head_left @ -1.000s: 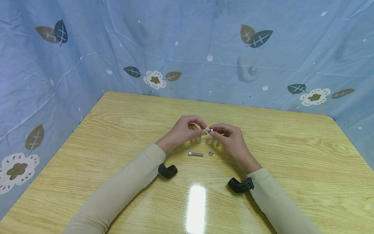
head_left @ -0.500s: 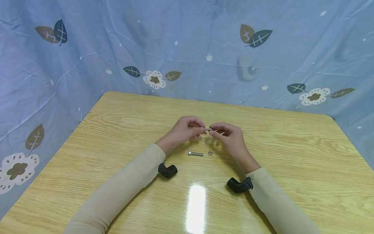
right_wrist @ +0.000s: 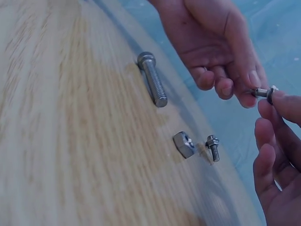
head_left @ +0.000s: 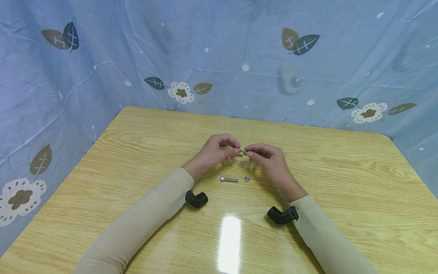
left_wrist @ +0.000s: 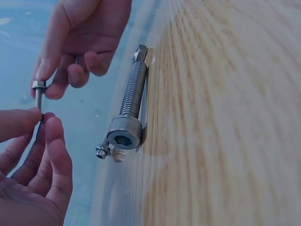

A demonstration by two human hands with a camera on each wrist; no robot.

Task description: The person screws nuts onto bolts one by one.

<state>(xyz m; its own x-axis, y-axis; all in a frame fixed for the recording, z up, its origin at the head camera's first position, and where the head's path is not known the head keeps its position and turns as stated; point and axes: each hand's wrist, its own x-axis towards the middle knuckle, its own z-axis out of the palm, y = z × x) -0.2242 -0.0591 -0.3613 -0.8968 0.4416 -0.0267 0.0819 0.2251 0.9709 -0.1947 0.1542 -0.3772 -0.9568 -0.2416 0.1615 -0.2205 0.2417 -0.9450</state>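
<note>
My left hand (head_left: pixel 215 152) pinches one end of a thin metal bolt (left_wrist: pixel 38 101) between thumb and index finger. At the bolt's other end, my right hand (head_left: pixel 268 158) pinches a small hex nut (right_wrist: pixel 272 93), which sits around the shank. Both hands are held close together above the table. Below and behind the fingertips lies another small bolt (right_wrist: pixel 213 148) with a nut near its head. Nearer the body, a larger socket-head bolt (head_left: pixel 229 179) lies on its side, and a loose large nut (head_left: pixel 247 179) sits to its right.
The wood-grain table (head_left: pixel 154 228) extends around both arms. A blue patterned curtain (head_left: pixel 219 57) hangs behind it and along the left side. Black wrist cameras (head_left: pixel 281 215) are worn on both sleeves.
The pinched bolt, roughly level before, now slopes slightly down toward my right hand. Both hands have shifted only a little. The pieces lying on the table have stayed put.
</note>
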